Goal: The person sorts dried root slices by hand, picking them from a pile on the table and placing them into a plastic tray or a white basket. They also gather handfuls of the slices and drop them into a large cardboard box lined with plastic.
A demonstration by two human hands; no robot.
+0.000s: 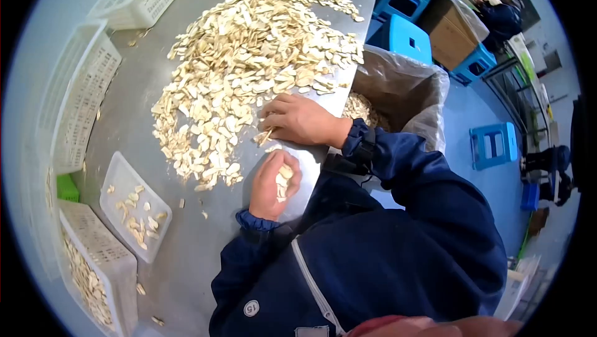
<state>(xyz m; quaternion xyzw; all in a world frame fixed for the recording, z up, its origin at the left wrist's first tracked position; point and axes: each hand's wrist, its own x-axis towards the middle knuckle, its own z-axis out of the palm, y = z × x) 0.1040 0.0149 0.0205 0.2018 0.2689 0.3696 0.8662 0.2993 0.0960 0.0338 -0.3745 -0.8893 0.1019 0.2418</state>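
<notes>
- Two bare hands showed on my feed, both at the near edge of the grey tabletop point(186, 262).
- The left hand point(272, 187) lay palm up and cupped. Its fingers point(295, 172) were curled round a handful of slices point(283, 182) resting in the palm.
- The right hand point(301, 119) lay palm down just beyond it. Its fingers point(275, 126) were bent and pinched a single slice point(264, 136) at their tips.
- That slice was long and thin, and its long axis slanted down and to the left in view, toward the left hand.
- The right hand touched the near end of the pile of pale slices point(249, 57), while the left sat just clear of it.
- The pile ran lengthwise away from the person, from the hands to the far end of the tabletop. Its slices lay flat and pointed every way.
- A shallow white tray point(118, 174) with a few slices lay left of the left hand, well apart from it.
- A white basket point(102, 247) just beside the tray held more slices.
- A bag-lined box point(410, 82) stood against the tabletop's right edge, beyond the right wrist, with slices inside.
- Blue stools point(404, 32) stood on the floor past the box.
</notes>
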